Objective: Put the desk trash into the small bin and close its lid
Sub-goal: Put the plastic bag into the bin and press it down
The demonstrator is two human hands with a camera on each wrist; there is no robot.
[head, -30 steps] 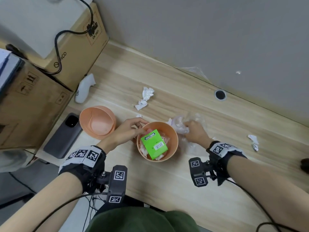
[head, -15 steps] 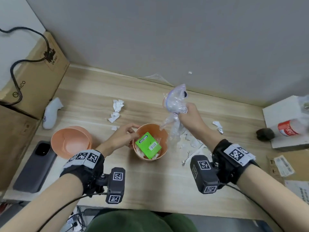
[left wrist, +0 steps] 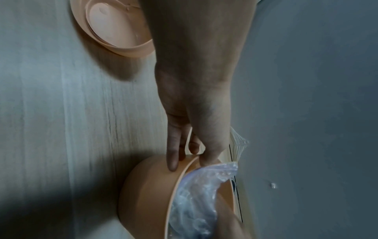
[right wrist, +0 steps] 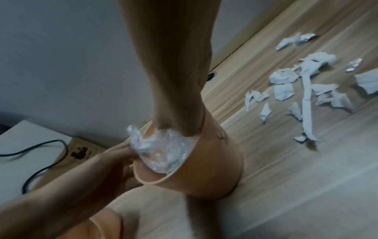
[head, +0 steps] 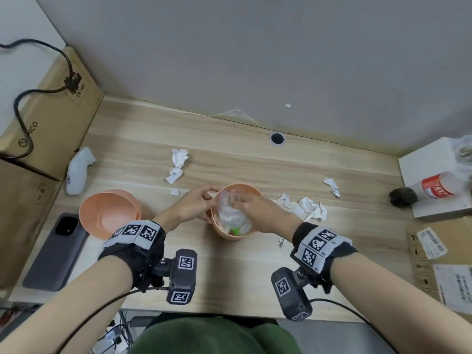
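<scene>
The small orange bin (head: 231,237) stands mid-desk, its wall also showing in the wrist views (left wrist: 147,194) (right wrist: 216,161). My left hand (head: 209,200) (left wrist: 188,156) pinches the bin's left rim, thumb inside and fingers outside. My right hand (head: 240,200) (right wrist: 180,126) grips a crumpled clear plastic bag (head: 229,215) (left wrist: 196,194) (right wrist: 159,148) and reaches down into the bin; its fingertips are hidden. A green box (head: 236,229) peeks out under the bag. The orange lid (head: 109,213) (left wrist: 114,27) lies upside down to the left. Torn white paper scraps (head: 309,208) (right wrist: 306,89) lie right of the bin, and more paper scraps (head: 178,162) behind it.
A phone (head: 56,251) and a white controller (head: 76,172) lie left of the lid, beside cardboard boxes (head: 51,103). At the right stand a white box (head: 434,162), a lying bottle (head: 439,186) and flat cardboard (head: 439,251). A foil scrap (head: 334,191) lies at the right.
My right hand has come down from above the desk and brought the plastic bag into the bin, covering the green box. My left hand stays on the rim.
</scene>
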